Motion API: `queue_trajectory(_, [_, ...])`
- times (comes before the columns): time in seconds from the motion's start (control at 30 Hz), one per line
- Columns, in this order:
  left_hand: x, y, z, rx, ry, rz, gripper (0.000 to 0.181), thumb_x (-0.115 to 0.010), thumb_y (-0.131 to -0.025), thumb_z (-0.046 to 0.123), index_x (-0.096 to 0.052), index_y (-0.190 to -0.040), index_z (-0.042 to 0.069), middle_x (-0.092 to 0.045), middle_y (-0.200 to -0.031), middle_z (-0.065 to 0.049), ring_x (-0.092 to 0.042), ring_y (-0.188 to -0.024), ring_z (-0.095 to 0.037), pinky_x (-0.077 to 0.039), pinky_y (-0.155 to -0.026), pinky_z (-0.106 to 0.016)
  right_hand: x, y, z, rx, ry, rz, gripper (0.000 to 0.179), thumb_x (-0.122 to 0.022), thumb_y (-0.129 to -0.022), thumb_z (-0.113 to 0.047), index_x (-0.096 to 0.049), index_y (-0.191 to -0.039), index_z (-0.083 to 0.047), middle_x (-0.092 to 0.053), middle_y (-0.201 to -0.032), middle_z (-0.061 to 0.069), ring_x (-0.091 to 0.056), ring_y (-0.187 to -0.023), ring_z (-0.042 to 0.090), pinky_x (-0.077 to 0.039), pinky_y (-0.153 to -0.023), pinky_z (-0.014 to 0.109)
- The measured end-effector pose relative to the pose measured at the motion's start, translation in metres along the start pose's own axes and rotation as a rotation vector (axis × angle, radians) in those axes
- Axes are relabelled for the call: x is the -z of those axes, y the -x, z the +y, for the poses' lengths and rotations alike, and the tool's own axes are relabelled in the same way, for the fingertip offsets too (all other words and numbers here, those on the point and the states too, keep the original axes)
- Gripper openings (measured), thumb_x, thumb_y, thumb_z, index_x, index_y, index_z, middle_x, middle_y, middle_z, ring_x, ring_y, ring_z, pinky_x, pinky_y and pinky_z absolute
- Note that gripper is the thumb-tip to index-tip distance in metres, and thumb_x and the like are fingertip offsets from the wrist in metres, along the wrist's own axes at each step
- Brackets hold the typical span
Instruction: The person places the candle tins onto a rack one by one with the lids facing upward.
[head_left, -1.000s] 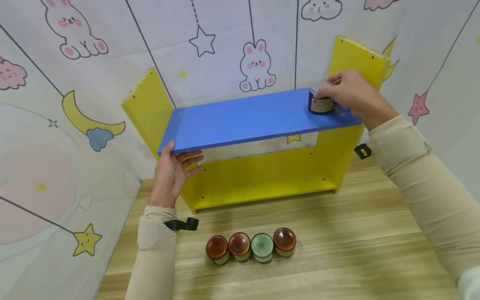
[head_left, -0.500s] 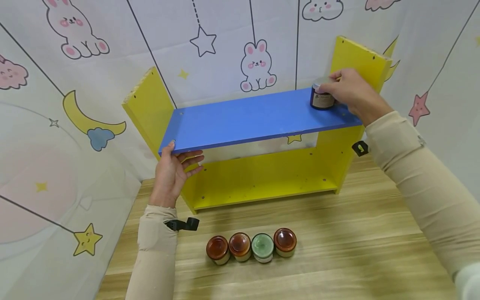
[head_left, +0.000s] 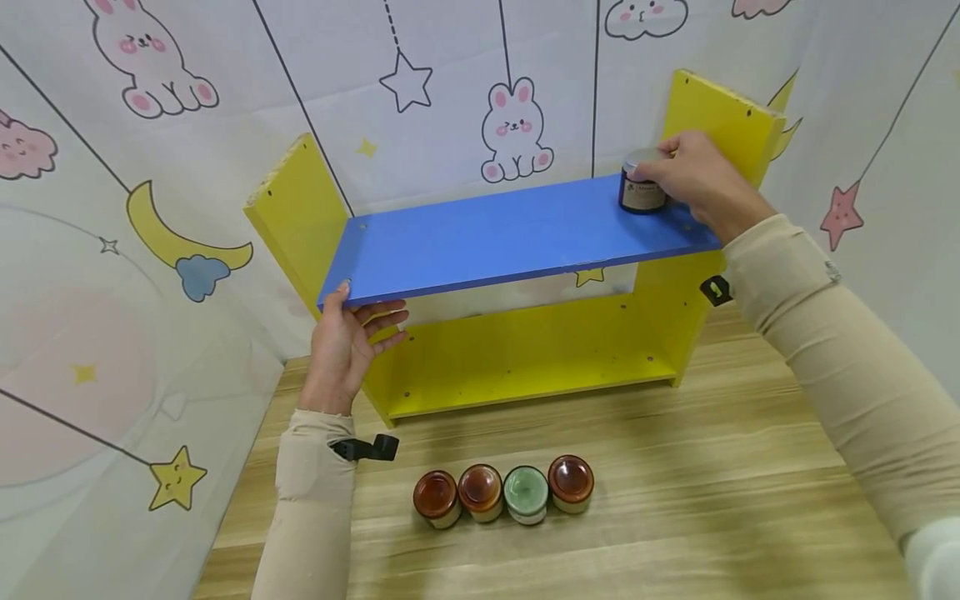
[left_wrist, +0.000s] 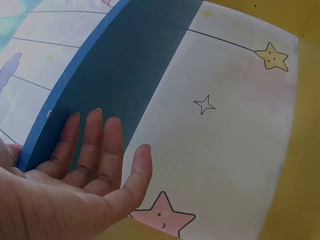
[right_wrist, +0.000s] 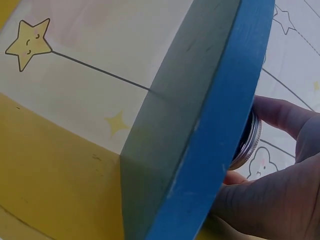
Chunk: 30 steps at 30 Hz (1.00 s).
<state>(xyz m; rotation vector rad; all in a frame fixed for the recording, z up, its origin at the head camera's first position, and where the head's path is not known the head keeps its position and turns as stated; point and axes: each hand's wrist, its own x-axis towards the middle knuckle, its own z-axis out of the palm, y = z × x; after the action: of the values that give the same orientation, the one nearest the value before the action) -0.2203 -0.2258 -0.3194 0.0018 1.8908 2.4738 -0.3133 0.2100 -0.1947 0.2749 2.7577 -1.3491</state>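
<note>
A dark jar (head_left: 642, 197) with a pale label and silver lid stands upright on the right part of the blue shelf board (head_left: 510, 237). My right hand (head_left: 701, 179) grips this jar near its lid from the right. In the right wrist view the board hides most of the jar (right_wrist: 245, 145); only its rim side shows between thumb and fingers. My left hand (head_left: 345, 346) holds the board's front left corner, thumb on top and fingers underneath. From the left wrist, those fingers (left_wrist: 90, 145) are seen spread below the board.
Yellow side panels (head_left: 296, 217) rise at both ends of the unit, above a yellow bottom shelf (head_left: 517, 350). On the wooden table (head_left: 675, 483) in front, several lidded jars (head_left: 480, 493) stand in a row, one with a green top (head_left: 526, 493). A patterned cloth (head_left: 450, 125) hangs behind.
My right hand has shifted the dark jar a little toward the back of the blue board. The left hand stays at the board's corner.
</note>
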Motion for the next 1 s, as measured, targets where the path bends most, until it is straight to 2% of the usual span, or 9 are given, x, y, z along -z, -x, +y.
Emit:
queue_trajectory(0.2, [0.0, -0.001, -0.001, -0.003, -0.007, 0.0, 0.068, -0.03, -0.108, 0.052, -0.007, -0.162, 0.017, -0.066, -0.117, -0.008, -0.065, -0.111, -0.025, -0.049, -0.1, -0.046, 0.0, 0.0, 0.001, -0.009, -0.003, 0.004, 0.077, -0.059, -0.1, -0.045, -0.028, -0.158, -0.005, -0.037, -0.153, 0.016, -0.04, -0.13, 0.032, -0.037, -0.113, 0.047])
queue_trajectory(0.5, [-0.001, -0.001, -0.002, 0.0, 0.002, -0.006, 0.066, -0.029, -0.109, 0.051, -0.015, -0.161, 0.014, -0.069, -0.114, -0.006, -0.066, -0.109, -0.024, -0.053, -0.096, -0.044, -0.002, 0.021, 0.01, 0.011, 0.06, 0.037, 0.1, -0.055, -0.096, -0.061, -0.002, -0.163, -0.008, -0.028, -0.161, 0.019, -0.033, -0.136, 0.035, -0.031, -0.117, 0.052])
queue_trajectory(0.8, [0.0, -0.001, 0.0, -0.005, 0.011, -0.003, 0.066, -0.029, -0.109, 0.051, -0.015, -0.161, 0.014, -0.069, -0.114, -0.007, -0.066, -0.11, -0.026, -0.047, -0.103, -0.051, -0.01, 0.051, 0.027, 0.111, 0.024, 0.059, 0.1, -0.058, -0.096, -0.058, 0.001, -0.164, -0.012, -0.01, -0.17, 0.014, -0.02, -0.154, 0.035, -0.02, -0.122, 0.056])
queue_trajectory(1.0, [0.0, -0.001, 0.0, -0.008, 0.009, -0.004, 0.065, -0.028, -0.109, 0.05, -0.017, -0.161, 0.013, -0.07, -0.112, -0.007, -0.066, -0.109, -0.025, -0.049, -0.1, -0.048, -0.021, 0.074, 0.044, 0.221, 0.029, 0.12, 0.093, -0.056, -0.099, -0.053, -0.006, -0.163, -0.008, -0.012, -0.17, 0.013, -0.018, -0.155, 0.035, -0.02, -0.122, 0.056])
